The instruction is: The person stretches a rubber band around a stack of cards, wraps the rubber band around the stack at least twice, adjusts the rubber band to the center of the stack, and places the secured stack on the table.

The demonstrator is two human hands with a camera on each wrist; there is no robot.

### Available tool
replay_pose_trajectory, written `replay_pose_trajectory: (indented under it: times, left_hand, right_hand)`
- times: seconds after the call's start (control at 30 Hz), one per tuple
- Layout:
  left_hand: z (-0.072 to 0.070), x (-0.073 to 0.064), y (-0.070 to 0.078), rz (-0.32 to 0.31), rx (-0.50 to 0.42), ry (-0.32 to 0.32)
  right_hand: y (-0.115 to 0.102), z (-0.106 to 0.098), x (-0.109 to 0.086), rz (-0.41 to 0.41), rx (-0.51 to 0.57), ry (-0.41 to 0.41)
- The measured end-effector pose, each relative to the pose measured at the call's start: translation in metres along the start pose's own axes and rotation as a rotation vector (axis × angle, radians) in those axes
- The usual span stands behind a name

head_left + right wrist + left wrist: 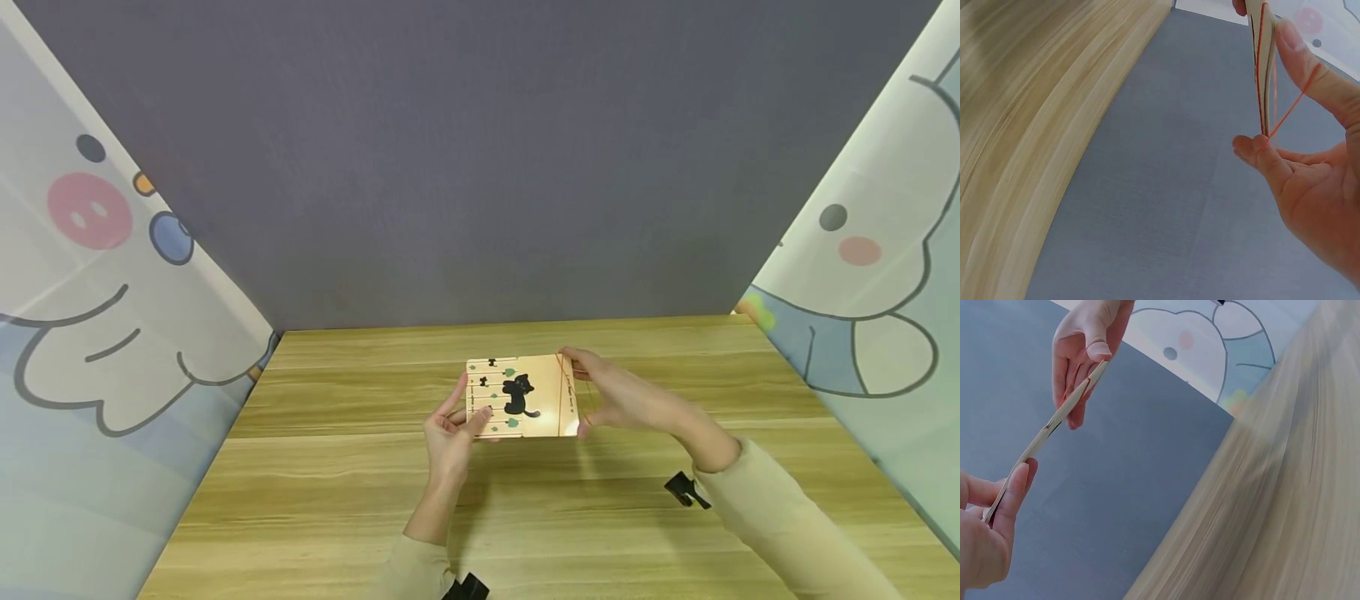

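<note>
A thin cream notebook (549, 392) with a black cat on its cover is held above the wooden table. My left hand (447, 442) pinches its left end, thumb on the cover and fingers behind. At the right end is my right hand (626, 396), with thumb and fingertips at opposite corners. An orange-red elastic band (1288, 110) runs along the notebook and slants out to the right thumb, stretched off the edge. The left wrist view shows the notebook (1045, 432) edge-on, slightly bowed between both hands.
The wooden table (337, 483) lies below the hands and meets a grey panel (480, 167) at the back. Cartoon-printed sheets (67, 333) stand at both sides. Black clip-like pieces (681, 489) show by the sleeves.
</note>
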State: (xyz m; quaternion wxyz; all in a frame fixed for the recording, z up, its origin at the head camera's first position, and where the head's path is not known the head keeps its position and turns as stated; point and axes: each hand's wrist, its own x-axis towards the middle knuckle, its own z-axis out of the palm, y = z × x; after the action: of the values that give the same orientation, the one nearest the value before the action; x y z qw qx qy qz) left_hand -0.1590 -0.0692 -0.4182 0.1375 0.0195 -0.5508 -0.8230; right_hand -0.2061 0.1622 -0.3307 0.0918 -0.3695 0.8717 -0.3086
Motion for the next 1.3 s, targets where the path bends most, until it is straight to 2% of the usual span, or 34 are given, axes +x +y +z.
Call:
replay_pose_trajectory:
  times: [0.47,0.6,0.77,0.87,1.03,1.3]
  left_hand:
    - [0.005,-0.004,0.003,0.036,-0.026,-0.038]
    - [0.007,-0.005,0.003,0.035,-0.038,-0.030]
    - [0.008,-0.005,0.003,0.038,-0.043,-0.014]
    - [0.007,-0.005,0.004,0.037,-0.033,-0.003]
    - [0.006,-0.003,0.003,0.025,-0.022,0.015]
    - [0.006,-0.004,0.003,0.007,-0.029,0.019]
  right_hand:
    - [0.007,0.001,0.003,-0.041,0.179,0.132]
    - [0.006,0.003,0.004,-0.057,0.182,0.189]
    - [0.003,0.005,0.005,-0.049,0.130,0.244]
    - [0.003,0.006,0.004,-0.062,0.140,0.234]
    - [0.002,0.007,0.001,-0.048,0.140,0.147]
    - [-0.001,0.009,-0.005,-0.027,0.025,0.061]
